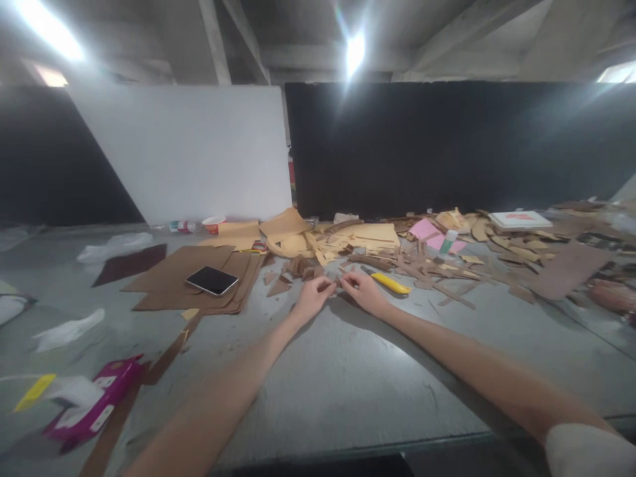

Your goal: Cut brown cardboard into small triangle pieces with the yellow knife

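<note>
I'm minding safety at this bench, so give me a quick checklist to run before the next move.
1. Both hands visible: ok; left hand and right hand are close together.
2. What the grip holds: cannot tell; too small and blurred.
3. Yellow knife well away from the hands: not ok; it lies close beside the right hand.
4. Knife blade retracted: cannot tell.
5. Phone apart from the hands: ok; it lies on brown sheets.
</note>
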A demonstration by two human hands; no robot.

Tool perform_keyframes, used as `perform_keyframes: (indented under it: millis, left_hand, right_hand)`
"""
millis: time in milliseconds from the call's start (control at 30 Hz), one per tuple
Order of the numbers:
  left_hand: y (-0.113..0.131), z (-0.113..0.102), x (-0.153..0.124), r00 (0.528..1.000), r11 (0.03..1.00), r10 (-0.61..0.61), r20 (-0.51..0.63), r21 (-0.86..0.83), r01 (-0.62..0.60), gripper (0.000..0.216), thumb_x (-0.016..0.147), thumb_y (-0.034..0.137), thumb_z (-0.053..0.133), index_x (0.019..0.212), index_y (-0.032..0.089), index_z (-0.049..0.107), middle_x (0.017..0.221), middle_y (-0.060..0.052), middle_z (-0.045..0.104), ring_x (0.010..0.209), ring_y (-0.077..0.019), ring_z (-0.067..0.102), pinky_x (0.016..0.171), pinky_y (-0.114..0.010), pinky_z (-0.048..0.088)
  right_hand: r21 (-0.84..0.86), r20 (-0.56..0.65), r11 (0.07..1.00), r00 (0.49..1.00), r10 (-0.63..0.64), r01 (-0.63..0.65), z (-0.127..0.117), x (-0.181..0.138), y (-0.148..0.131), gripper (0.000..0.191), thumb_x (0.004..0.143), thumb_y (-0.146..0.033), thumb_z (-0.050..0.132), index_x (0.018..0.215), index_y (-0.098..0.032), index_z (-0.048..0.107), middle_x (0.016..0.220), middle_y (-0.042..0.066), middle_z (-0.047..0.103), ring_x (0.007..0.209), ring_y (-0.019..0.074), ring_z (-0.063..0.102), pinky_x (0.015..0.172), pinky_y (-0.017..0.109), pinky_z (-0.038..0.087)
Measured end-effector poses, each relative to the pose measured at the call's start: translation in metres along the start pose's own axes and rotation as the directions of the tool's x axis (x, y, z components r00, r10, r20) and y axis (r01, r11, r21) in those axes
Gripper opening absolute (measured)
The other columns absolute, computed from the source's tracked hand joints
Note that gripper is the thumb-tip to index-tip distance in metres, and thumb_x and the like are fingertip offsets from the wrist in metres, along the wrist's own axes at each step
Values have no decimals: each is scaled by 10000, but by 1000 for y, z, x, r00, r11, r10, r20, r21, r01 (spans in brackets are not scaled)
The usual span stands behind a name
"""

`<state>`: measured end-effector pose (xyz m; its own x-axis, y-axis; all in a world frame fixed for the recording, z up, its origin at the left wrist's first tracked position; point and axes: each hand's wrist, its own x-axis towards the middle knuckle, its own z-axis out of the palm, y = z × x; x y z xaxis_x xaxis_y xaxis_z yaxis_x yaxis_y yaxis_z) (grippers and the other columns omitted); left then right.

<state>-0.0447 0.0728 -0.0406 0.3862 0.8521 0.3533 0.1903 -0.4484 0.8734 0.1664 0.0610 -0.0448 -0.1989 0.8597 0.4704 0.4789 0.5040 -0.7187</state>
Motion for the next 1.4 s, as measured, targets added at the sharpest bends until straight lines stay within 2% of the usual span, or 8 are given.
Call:
perform_keyframes:
  millis: [300, 433, 600, 700, 967, 1133, 1267, 1400]
  left_hand:
    - [6, -3, -2, 999, 999, 29, 38, 29, -30, 330, 974, 487, 665, 840, 190, 713, 864, -75, 754, 862, -239, 699, 836, -344, 535]
    - [3, -2, -1, 998, 1000, 28, 49, -6, -28, 334, 964, 500, 681, 852, 188, 721, 856, -63, 757, 847, -229, 693, 837, -342, 537]
    - [5, 1, 0, 998, 1000, -8, 66, -1, 9, 357, 951, 529, 690, 833, 194, 724, 859, -57, 761, 849, -226, 687, 834, -332, 536]
    - [9, 1, -1, 997, 1000, -26, 76, 19, 25, 360, 955, 527, 677, 820, 195, 712, 852, -61, 756, 861, -233, 693, 860, -336, 528]
    - [8, -4, -2, 987, 1000, 27, 156, -1, -27, 327, 960, 491, 705, 855, 184, 752, 876, -72, 779, 867, -235, 707, 857, -334, 536]
    - [6, -3, -3, 977, 999, 16, 211, -30, -10, 342, 952, 496, 726, 850, 172, 768, 869, -83, 788, 843, -228, 705, 839, -331, 539]
    - [3, -2, -2, 978, 998, 32, 204, -54, -22, 371, 952, 528, 729, 853, 174, 772, 863, -81, 785, 833, -222, 700, 841, -334, 536]
    - [0, -2, 1, 992, 998, 1, 129, -66, 8, 435, 921, 609, 742, 850, 180, 760, 849, -72, 770, 815, -216, 681, 814, -326, 526]
  right_hand:
    - [-24, 31, 1000, 999, 9, -8, -1, 2, 0, 511, 1096, -577, 417, 749, -232, 563, 735, 23, 635, 734, 214, 579, 671, 318, 438]
    - [-47, 111, 999, 994, -5, 10, 0, 1, -3, 497, 1105, -573, 433, 769, -234, 571, 753, 20, 652, 728, 211, 593, 684, 320, 441]
    - [-37, 116, 994, 988, -99, 104, -2, -3, -4, 476, 1115, -558, 458, 793, -238, 601, 775, 29, 679, 757, 213, 617, 727, 320, 469]
    - [-24, 125, 993, 986, -113, 117, -4, -4, -7, 472, 1121, -539, 454, 804, -232, 622, 785, 30, 689, 765, 212, 627, 749, 325, 481]
    - [-2, 185, 999, 982, -34, 35, -9, -3, -19, 503, 1103, -540, 488, 746, -224, 649, 715, 10, 658, 717, 197, 592, 679, 312, 438]
    - [60, 216, 998, 976, -25, 12, -7, -4, -16, 569, 1085, -616, 481, 682, -224, 571, 644, -13, 565, 653, 176, 523, 632, 298, 400]
    - [121, 231, 992, 973, 1, -30, -5, -5, -16, 593, 1068, -687, 468, 701, -231, 561, 650, -16, 534, 641, 175, 498, 612, 298, 382]
    - [107, 180, 994, 984, 12, -32, -5, -3, -19, 615, 1079, -712, 403, 717, -236, 547, 673, -4, 542, 648, 185, 503, 637, 311, 395]
